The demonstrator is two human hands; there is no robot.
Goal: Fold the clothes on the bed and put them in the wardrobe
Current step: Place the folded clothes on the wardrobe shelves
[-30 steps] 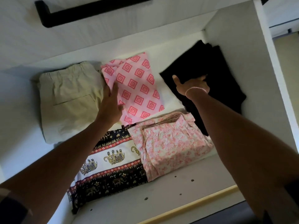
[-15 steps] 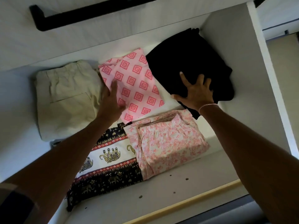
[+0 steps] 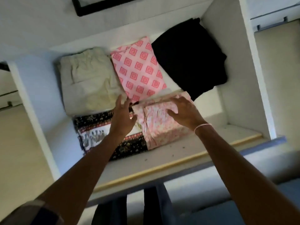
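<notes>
Several folded clothes lie on the white wardrobe shelf (image 3: pixel 203 148). At the back are beige shorts (image 3: pixel 88 78), a pink diamond-print piece (image 3: pixel 139 69) and a black garment (image 3: pixel 191 57). In front lie a dark elephant-print cloth (image 3: pixel 94 127) and a pink floral bundle (image 3: pixel 162 127). My left hand (image 3: pixel 121 119) hovers with straight fingers at the floral bundle's left edge, above the elephant cloth. With its fingers spread, my right hand (image 3: pixel 185 111) rests on top of the floral bundle.
The wardrobe's white side wall (image 3: pixel 233 62) rises right of the black garment. A black rail (image 3: pixel 90 7) hangs above the shelf. The shelf's wooden front edge (image 3: pixel 162 166) runs below the clothes. Dark hanging clothes (image 3: pixel 146 207) show under the shelf.
My right hand left the black garment and came down onto the floral bundle. My left hand drew back from the pink diamond piece toward the bundle's left edge. The view pulled back.
</notes>
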